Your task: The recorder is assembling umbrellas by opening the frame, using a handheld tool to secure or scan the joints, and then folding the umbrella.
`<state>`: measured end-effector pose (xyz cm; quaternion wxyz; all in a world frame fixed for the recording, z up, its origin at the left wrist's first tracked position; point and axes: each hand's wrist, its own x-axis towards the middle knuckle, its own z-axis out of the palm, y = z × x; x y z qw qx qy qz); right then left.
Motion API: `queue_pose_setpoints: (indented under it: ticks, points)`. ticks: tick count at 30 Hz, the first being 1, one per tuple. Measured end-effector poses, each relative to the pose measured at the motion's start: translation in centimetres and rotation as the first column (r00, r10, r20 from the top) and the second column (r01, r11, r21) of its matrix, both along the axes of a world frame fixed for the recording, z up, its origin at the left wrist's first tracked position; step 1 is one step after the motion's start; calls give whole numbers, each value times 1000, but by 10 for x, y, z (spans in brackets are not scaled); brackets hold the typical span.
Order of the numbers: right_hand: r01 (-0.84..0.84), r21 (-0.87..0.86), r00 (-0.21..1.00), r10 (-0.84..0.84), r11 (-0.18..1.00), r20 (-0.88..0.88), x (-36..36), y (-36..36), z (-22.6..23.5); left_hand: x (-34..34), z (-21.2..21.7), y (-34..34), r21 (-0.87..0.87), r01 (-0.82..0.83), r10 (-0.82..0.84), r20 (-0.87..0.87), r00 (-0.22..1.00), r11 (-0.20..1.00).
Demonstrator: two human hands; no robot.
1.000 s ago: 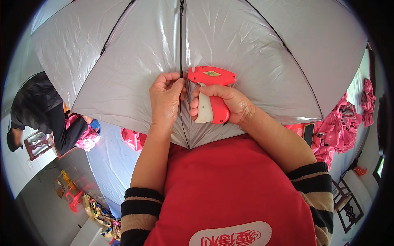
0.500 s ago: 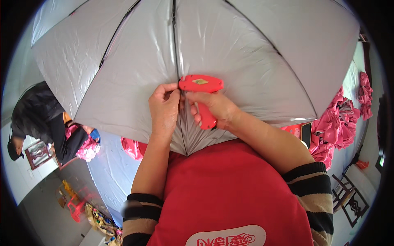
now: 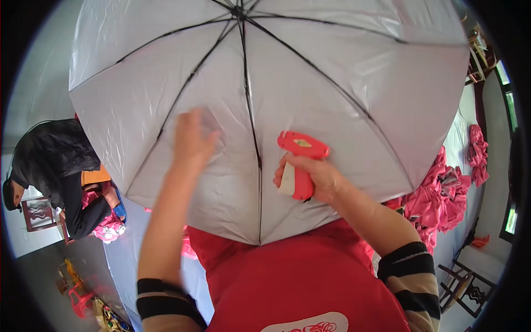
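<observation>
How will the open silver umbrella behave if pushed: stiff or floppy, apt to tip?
The umbrella probably gives between its thin black ribs, where the canopy wrinkles. Those ribs, fanning from a central hub, likely keep it springy rather than limp. Its broad spread suggests it may tip or swivel if pushed at the edge.

One left hand [image 3: 192, 141], one right hand [image 3: 321, 178], one silver-grey umbrella [image 3: 315, 113] and one red-and-white handheld tool [image 3: 303, 146] are in view. The person wears one red apron [image 3: 304, 276] and two striped sleeves [image 3: 408, 276]. Off to the left are one co-worker [image 3: 52, 152] and one red stool [image 3: 81, 303].
</observation>
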<state>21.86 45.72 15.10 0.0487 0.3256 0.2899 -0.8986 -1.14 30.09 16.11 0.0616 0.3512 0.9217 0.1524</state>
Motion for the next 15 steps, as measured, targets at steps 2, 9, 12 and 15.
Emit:
queue_pose_setpoints:
  ticks: [2,9,12,15]
  points:
    - [-53,-11,997,53,999,59,-12,-3,-12,12,-26,43,259,0,-31,113,993,966]
    - [101,137,985,-80,985,-150,-91,47,-17,24,-39,82,431,-87,-66,329,942,898]
    - [79,144,994,-68,986,-80,-110,59,-14,26,-36,80,459,-105,-66,342,937,882]
    - [46,143,997,-36,989,-72,-112,60,-14,28,-38,80,487,-138,-58,365,929,862]
